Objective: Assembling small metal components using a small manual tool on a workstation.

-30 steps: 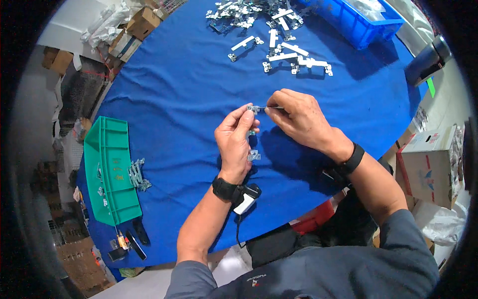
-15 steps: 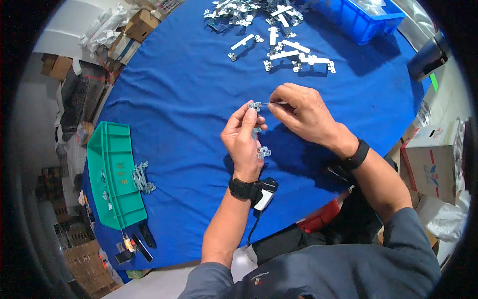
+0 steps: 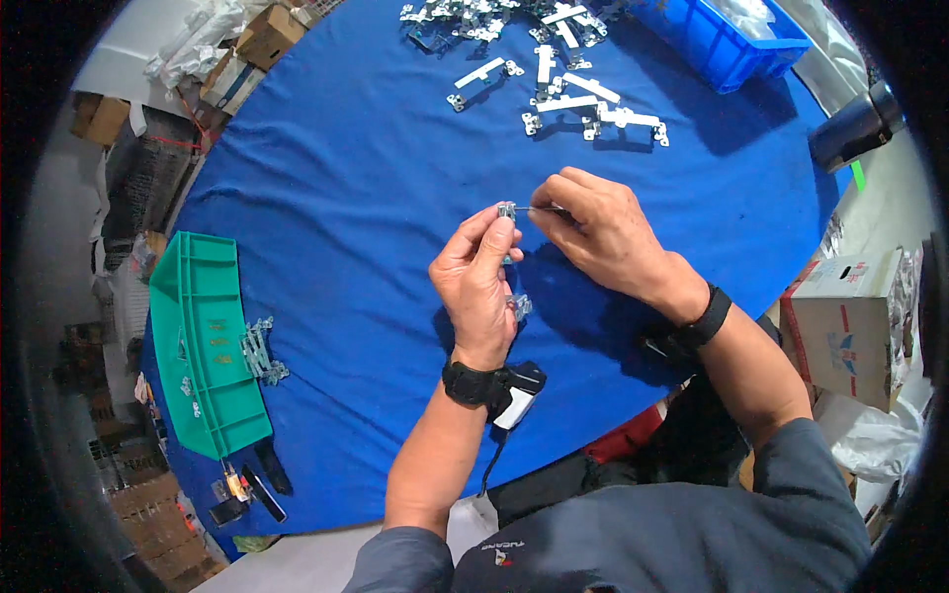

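Observation:
My left hand (image 3: 478,282) is closed around a small metal bracket (image 3: 507,211). One end of it sticks out above the thumb, the other end shows beside the palm, and my fingers cover the middle. In a pinch, my right hand (image 3: 605,233) holds a thin metal rod (image 3: 525,209), whose tip meets the bracket's upper end. Most of the rod is hidden in the fingers, so its kind is unclear.
At left lies a green compartment tray (image 3: 203,341) with small parts; several metal brackets (image 3: 259,353) sit beside it. White-and-metal brackets (image 3: 565,104) are strewn at the far side near a blue bin (image 3: 727,54). A dark cup (image 3: 856,128) stands at right, above a carton (image 3: 840,316).
The bracket's upper end has turned slightly in my left hand, and the rod still meets it. The tray and other things sit a little further left in the view.

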`<state>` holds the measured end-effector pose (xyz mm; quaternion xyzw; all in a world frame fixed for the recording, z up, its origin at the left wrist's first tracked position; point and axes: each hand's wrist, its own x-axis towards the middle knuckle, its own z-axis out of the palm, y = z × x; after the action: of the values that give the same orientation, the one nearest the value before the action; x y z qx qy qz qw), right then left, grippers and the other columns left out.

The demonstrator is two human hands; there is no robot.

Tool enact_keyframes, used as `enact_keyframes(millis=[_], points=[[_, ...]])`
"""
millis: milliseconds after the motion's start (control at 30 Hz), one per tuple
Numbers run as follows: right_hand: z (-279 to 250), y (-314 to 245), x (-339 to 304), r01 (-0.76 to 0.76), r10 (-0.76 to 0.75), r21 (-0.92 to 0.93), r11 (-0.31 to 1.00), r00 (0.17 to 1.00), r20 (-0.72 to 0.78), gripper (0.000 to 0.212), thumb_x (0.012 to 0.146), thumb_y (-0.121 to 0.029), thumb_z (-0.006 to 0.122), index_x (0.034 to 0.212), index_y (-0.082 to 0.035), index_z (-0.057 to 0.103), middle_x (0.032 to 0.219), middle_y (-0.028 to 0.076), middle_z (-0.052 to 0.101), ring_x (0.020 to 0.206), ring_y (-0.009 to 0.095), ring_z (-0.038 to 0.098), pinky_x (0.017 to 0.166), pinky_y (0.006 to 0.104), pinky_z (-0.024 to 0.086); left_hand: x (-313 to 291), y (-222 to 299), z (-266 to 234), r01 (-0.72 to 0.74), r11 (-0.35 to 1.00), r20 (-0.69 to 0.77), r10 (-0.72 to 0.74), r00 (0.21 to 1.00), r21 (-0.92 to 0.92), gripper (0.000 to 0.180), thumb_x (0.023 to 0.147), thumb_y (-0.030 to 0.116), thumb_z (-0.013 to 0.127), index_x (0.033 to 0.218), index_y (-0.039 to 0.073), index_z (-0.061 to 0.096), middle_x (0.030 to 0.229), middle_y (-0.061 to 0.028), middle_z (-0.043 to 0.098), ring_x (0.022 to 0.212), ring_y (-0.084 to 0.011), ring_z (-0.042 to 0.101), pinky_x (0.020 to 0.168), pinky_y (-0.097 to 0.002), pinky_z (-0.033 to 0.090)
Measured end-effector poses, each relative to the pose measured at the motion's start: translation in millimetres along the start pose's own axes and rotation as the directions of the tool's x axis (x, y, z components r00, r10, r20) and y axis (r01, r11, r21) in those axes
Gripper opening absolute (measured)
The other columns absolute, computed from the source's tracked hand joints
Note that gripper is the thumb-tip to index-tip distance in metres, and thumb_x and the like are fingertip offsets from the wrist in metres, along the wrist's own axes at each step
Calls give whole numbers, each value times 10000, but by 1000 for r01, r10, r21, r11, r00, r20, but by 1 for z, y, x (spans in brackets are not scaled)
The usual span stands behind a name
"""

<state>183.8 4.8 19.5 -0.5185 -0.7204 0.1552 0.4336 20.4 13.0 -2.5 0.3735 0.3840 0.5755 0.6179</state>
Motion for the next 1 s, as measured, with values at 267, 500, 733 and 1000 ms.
enact_keyframes(millis=[267, 500, 733, 1000], points=[[1, 2, 0, 81, -83, -65, 995, 996, -37, 121, 880, -140, 668, 912, -64, 579, 798, 124, 582, 713, 341, 617, 583, 444, 482, -3, 1, 3, -48, 997, -23, 49, 999, 54, 164, 902, 9, 695, 1059, -34, 719, 977, -91, 720, 766, -93, 633, 640, -221, 527], [6, 2, -1, 131, -138, -157, 979, 990, -30, 130, 882, -143, 667, 892, -63, 565, 792, 122, 591, 704, 336, 622, 571, 430, 489, -6, 2, 6, -38, 988, -80, 50, 995, 147, 178, 913, 48, 696, 1072, -31, 709, 978, -99, 732, 754, -109, 666, 628, -214, 523], [9, 6, -2, 139, -147, -220, 965, 989, -20, 163, 888, -176, 679, 860, -71, 558, 729, 114, 577, 653, 335, 612, 529, 429, 475, -5, 1, 8, -70, 992, -45, 75, 996, 103, 185, 907, 44, 705, 1072, -41, 708, 956, -93, 726, 735, -101, 644, 632, -215, 523], [8, 5, -1, 74, -74, -191, 979, 997, 7, 209, 877, -207, 702, 886, -48, 568, 732, 144, 638, 682, 355, 654, 560, 438, 500, -1, -3, 5, -99, 994, -4, 99, 995, 42, 205, 906, 40, 699, 1097, -36, 693, 1014, -103, 722, 848, -127, 676, 668, -241, 562]])
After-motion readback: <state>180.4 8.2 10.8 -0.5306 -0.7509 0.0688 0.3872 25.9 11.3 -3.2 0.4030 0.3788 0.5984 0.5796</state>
